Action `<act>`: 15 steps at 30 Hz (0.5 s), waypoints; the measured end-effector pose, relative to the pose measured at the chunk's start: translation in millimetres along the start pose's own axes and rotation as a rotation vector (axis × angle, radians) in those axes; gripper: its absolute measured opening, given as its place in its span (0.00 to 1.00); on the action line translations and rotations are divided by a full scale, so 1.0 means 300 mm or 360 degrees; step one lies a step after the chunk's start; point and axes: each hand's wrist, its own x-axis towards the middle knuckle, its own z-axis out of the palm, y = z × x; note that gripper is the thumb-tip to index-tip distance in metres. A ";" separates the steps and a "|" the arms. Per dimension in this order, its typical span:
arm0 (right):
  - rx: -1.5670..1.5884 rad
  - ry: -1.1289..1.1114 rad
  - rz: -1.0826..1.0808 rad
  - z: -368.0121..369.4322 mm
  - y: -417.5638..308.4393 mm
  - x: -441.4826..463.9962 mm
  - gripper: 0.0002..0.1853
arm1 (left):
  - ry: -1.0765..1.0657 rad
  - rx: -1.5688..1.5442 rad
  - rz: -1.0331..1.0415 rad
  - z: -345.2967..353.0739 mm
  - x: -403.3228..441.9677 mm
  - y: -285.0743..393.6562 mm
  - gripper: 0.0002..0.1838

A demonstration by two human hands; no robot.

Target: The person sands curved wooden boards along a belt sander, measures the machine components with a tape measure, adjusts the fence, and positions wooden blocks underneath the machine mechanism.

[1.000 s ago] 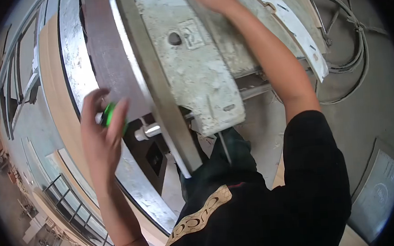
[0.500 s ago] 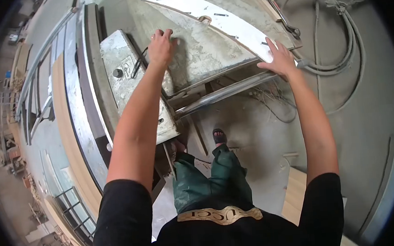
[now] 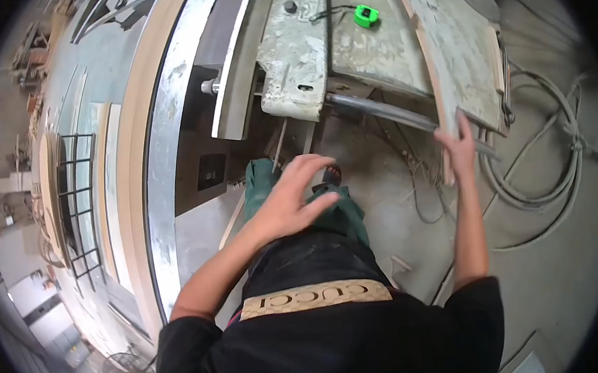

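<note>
My left hand (image 3: 291,199) is in the air in front of my waist, fingers apart and nothing in it. On the right, my right hand (image 3: 459,149) grips the near end of a long curved board (image 3: 435,45), which lies partly over the machine table (image 3: 387,52). A green tape measure (image 3: 366,16) rests on that table, left of the board. Between the tape measure and a metal fence rail (image 3: 243,65) stands the worn, whitish machine block (image 3: 293,55) with a dark bolt.
A metal bar (image 3: 391,111) runs along the table's near edge. Coiled hose (image 3: 559,140) lies on the floor at the right. Long wooden strips (image 3: 133,198) and a metal-topped surface (image 3: 161,182) stretch along the left. Thin cables hang below the bar.
The green tape measure, earlier in my left hand, now lies on the table. My left hand has come back toward my waist. My right hand has taken hold of the board, which has turned.
</note>
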 end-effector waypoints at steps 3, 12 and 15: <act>0.0376 -0.0093 -0.0071 0.120 -0.107 -0.261 0.49 | 0.0427 -0.0138 -0.0091 -0.098 -0.021 0.001 0.30; 0.0731 -0.0522 -0.0466 0.533 -0.344 -0.620 0.55 | 0.0515 -0.1205 0.0170 -0.333 0.303 0.106 0.64; 0.0480 -0.0524 -0.0837 0.633 -0.389 -0.693 0.59 | 0.0535 -0.1415 0.0242 -0.368 0.218 0.174 0.34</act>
